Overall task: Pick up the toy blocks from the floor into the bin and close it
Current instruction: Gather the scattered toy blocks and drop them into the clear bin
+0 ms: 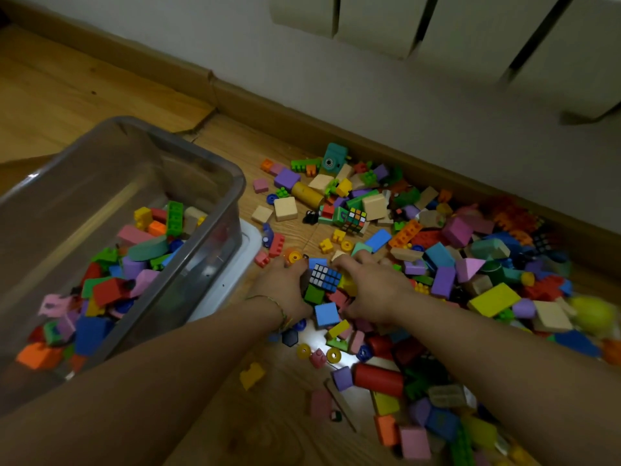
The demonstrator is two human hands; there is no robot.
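Note:
A clear plastic bin point(215, 163) stands at the left, partly filled with coloured blocks point(134, 257). A big pile of toy blocks point(437, 264) covers the wooden floor at the right. My left hand point(285, 287) and my right hand point(373, 287) are down in the pile side by side. Their fingers curl round a clump of blocks between them. That clump includes a blue puzzle cube point(325, 276), a green block point(314, 294) and a blue block point(326, 314).
A white lid point(248, 240) lies flat under the bin's right side. A wooden skirting board point(336, 129) and a grey wall with a radiator point(437, 25) run behind the pile. Bare wooden floor point(67, 89) lies at the upper left.

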